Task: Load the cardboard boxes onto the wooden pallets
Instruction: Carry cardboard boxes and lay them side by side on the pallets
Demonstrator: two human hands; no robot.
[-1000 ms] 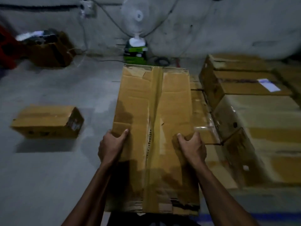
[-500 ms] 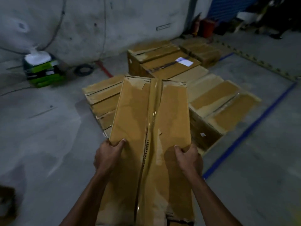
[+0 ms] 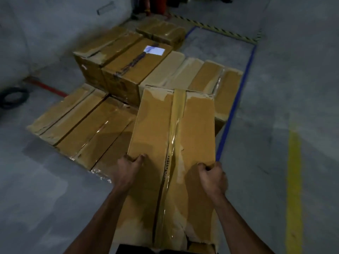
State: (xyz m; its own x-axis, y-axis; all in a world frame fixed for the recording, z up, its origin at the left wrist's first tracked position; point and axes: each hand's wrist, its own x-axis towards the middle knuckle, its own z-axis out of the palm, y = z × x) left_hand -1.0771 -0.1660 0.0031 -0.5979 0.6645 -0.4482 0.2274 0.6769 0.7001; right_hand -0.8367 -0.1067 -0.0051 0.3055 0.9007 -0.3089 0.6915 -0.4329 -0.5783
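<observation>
- since half a second ago, the stacked boxes [image 3: 102,123] sit closer beneath the carried box's far end.
- left hand [image 3: 128,166] and right hand [image 3: 212,176] grip the long taped cardboard box [image 3: 174,143] by its side edges.
- beyond, taller boxes [image 3: 128,68], one with a white label [image 3: 154,50].

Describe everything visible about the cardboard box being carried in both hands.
The carried box is long, narrow brown cardboard with worn, scuffed faces. A glossy tape strip runs lengthwise down its top seam, and the near end looks torn. It is held lengthwise, pointing away from the person, above the stacked boxes. The left hand grips its left edge and the right hand grips its right edge.
</observation>
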